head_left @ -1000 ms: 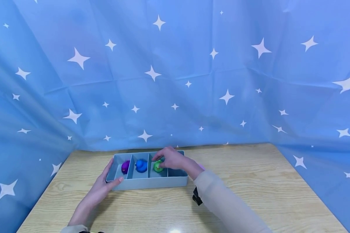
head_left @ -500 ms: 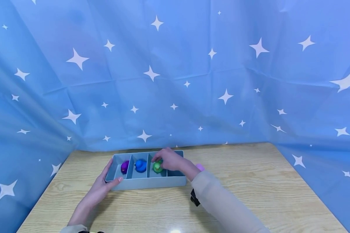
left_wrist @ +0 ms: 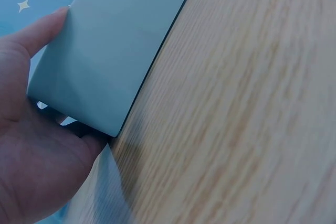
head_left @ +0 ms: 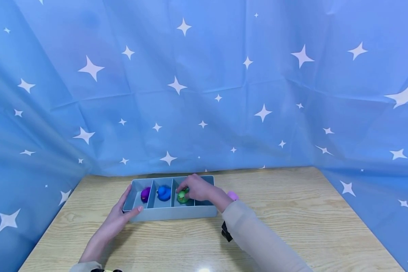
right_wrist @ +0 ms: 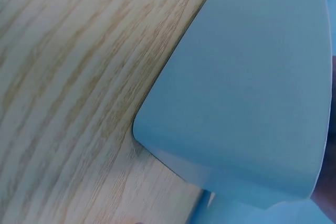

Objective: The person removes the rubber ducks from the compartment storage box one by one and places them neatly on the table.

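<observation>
A smooth blue cloth (head_left: 217, 75), printed with white four-pointed stars and marked by fold creases, borders the far and side edges of a table (head_left: 292, 204) with a pale, fine-lined wood-grain top.

Right hand (head_left: 198, 187): the thumb and bent fingers pinch a green toy duck (head_left: 182, 197). The duck has a rounded body and sits in the third compartment from the left of a grey-blue tray (head_left: 176, 214). Left hand (head_left: 117, 216): clamped on the tray's left end, thumb at the front rim, fingers around the end wall.

The tray is a long, shallow rectangular box with smooth matt walls, rounded corners and thin straight dividers. It lies flat near the table's far edge, closer to the far left corner than to the far right. The second compartment holds a rounded blue toy duck (head_left: 164, 193); the first holds a rounded purple toy (head_left: 145, 194) just beside the divider. The fourth is partly covered by the right hand.

Beyond the tray's right end, a pink object (head_left: 232, 195) is partly hidden by the right forearm. A beige fabric sleeve (head_left: 261, 238) covers that forearm.
</observation>
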{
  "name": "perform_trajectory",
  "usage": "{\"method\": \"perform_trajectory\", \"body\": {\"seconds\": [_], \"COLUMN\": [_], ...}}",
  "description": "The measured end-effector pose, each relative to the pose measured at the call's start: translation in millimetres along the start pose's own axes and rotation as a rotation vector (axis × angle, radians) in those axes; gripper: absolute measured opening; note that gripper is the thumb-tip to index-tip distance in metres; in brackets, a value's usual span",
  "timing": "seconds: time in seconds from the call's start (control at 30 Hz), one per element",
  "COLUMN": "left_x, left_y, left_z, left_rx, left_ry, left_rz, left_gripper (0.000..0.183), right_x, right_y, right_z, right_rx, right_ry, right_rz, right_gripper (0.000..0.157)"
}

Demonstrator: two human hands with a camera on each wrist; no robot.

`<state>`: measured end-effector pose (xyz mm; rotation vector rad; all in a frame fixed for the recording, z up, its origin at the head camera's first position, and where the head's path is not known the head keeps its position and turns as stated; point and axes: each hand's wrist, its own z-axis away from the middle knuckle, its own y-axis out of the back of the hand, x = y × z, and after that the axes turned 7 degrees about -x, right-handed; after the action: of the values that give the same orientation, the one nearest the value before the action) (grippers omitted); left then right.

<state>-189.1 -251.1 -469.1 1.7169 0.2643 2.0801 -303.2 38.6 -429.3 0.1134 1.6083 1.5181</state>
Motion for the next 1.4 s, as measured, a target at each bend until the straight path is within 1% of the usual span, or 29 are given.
{"method": "perform_trajectory", "body": {"seconds": [0.37, 0.63, 0.73, 0.87, 1.03, 1.13, 1.33, 1.4], "left_x": [0.7, 0.7, 0.8, 1.3, 0.7, 0.4, 1.3, 1.6], "left_y": [-1.5, -2.2, -1.8, -0.7, 0.3, 0.7, 1.6, 1.6], "left_z": [-0.6, -1.5, -1.2, -0.2, 0.4, 0.6, -0.2, -0.3], "left_rx": [-0.003, -0.002, -0.003, -0.004, -0.01, -0.015, -0.023, -0.025], "left_ry": [-0.002, -0.016, -0.015, 0.004, -0.009, -0.019, 0.017, 0.022], "left_rz": [0.014, 0.016, 0.018, 0.013, 0.017, 0.022, 0.008, 0.01], "left_gripper": [0.102, 0.101, 0.101, 0.101, 0.1, 0.1, 0.102, 0.102], "right_x": [6.6, 9.7, 10.2, 8.3, 2.2, -1.4, -5.5, -3.4], "right_y": [0.5, 3.4, 3.5, 4.4, 10.3, 16.2, 31.7, 36.4], "right_z": [1.9, 3.5, 3.2, 4.0, 9.4, 14.1, 27.3, 32.2], "right_rx": [0.005, 0.015, 0.02, 0.03, 0.038, 0.049, 0.075, 0.086], "right_ry": [0.045, 0.033, 0.026, 0.029, 0.032, 0.047, 0.091, 0.094], "right_rz": [-0.024, -0.12, -0.126, -0.122, -0.123, -0.145, -0.213, -0.215], "right_gripper": [0.03, 0.03, 0.031, 0.032, 0.032, 0.031, 0.031, 0.031]}}
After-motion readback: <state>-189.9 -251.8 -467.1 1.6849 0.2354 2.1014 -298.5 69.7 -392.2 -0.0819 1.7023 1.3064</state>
